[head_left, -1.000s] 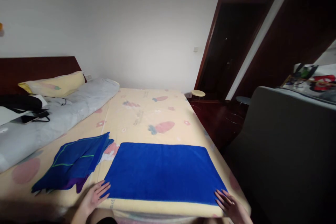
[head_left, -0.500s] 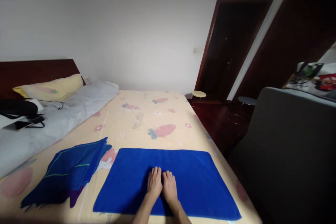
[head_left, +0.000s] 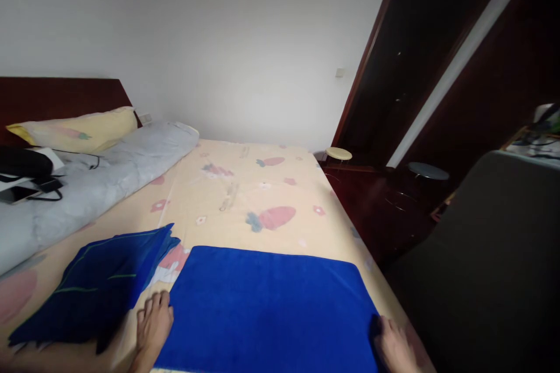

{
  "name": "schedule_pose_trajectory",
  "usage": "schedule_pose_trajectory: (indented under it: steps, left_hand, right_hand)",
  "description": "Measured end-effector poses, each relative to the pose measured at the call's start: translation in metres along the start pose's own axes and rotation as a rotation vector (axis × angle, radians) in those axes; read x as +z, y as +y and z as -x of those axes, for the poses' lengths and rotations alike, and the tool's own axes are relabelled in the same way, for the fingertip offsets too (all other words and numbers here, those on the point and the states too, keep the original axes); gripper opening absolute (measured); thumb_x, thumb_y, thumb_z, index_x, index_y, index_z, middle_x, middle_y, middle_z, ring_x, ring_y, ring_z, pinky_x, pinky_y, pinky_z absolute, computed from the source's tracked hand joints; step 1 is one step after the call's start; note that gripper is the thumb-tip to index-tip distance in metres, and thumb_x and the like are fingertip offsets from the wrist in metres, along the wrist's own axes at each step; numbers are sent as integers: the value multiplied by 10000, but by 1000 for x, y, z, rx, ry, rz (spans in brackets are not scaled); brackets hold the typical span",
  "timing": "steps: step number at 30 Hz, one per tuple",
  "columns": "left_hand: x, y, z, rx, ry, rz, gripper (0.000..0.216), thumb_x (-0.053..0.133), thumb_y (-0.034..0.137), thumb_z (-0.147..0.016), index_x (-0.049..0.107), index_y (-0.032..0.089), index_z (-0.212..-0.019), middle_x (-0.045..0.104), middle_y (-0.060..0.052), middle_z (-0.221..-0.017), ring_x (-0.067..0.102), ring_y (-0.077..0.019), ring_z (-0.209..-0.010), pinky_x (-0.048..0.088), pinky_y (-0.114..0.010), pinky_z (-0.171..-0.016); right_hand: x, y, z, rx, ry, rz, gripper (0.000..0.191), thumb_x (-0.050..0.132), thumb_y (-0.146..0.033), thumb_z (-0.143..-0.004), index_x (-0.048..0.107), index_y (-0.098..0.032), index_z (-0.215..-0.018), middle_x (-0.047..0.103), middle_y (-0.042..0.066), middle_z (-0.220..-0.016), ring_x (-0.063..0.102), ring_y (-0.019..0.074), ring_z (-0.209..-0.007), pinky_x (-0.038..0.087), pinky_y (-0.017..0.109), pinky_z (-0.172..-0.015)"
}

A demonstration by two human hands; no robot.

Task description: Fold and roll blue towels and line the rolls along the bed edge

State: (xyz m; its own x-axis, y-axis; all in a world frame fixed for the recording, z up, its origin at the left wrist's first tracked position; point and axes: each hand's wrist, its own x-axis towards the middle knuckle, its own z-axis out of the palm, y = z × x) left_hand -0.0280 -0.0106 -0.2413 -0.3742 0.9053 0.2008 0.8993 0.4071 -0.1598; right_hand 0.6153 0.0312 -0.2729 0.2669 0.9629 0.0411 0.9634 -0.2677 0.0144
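Observation:
A plain blue cloth (head_left: 271, 303), which looks like a towel, lies flat on the bed in front of me. My left hand (head_left: 154, 323) is at its left edge, fingers curled closely together against the border. At the opposite edge is my right hand (head_left: 394, 344), its fingertips at the cloth and partly hidden; blur obscures how they are bent. To the left lies a folded dark blue cloth item (head_left: 100, 282) with thin green lines, beside my left forearm.
The bed sheet (head_left: 231, 198) has a carrot print. A grey quilt (head_left: 109, 175) and a yellow pillow (head_left: 83, 131) lie at the left, with a phone (head_left: 17, 194) and cables. A grey panel (head_left: 476, 268) stands close at the right. Two stools, one cream (head_left: 338, 154), stand beyond.
Both hands have moved apart from the middle of the blue cloth, the left to its left edge, the right to its right edge. My view has shifted slightly.

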Motion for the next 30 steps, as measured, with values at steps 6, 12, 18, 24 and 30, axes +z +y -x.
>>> schedule_pose_trajectory:
  steps: [6,12,18,24,30]
  left_hand:
    - [-16,91,3,232,31,290,442,394,138,-815,597,218,-1200,606,-65,-1292,497,-214,-1223,386,-345,-977]
    - [-27,222,7,563,-171,508,759,445,133,-721,297,242,-1457,255,-6,-1574,206,-199,-1448,189,-434,-1175]
    - [-5,184,-35,495,-150,421,628,394,207,-828,314,299,-1444,274,-6,-1564,244,-190,-1436,208,-455,-1162]
    - [16,71,-87,184,-208,248,574,271,472,-924,241,284,-1465,247,-39,-1572,202,-216,-1449,168,-507,-1156]
    - [7,49,-106,141,-323,155,584,277,485,-906,249,298,-1459,234,-36,-1578,219,-230,-1444,146,-557,-1140]
  right_hand:
    - [-33,-118,4,-123,144,-18,430,390,-165,-789,598,-103,-1160,616,183,-1190,586,298,-1076,434,409,-900]
    - [-35,-285,25,-614,-62,-437,723,397,-103,-695,400,-231,-1406,372,41,-1512,301,200,-1401,221,405,-1145]
    - [-23,-261,-11,-550,-56,-388,527,392,-259,-836,470,-222,-1356,406,96,-1486,347,237,-1377,268,483,-1099]
    - [-5,-133,-72,-200,-28,-169,562,250,-449,-921,358,-233,-1428,337,75,-1526,238,219,-1427,228,476,-1118]
    - [3,-80,-99,-19,-121,-111,619,277,-496,-895,275,-246,-1462,270,79,-1552,200,257,-1438,203,554,-1114]
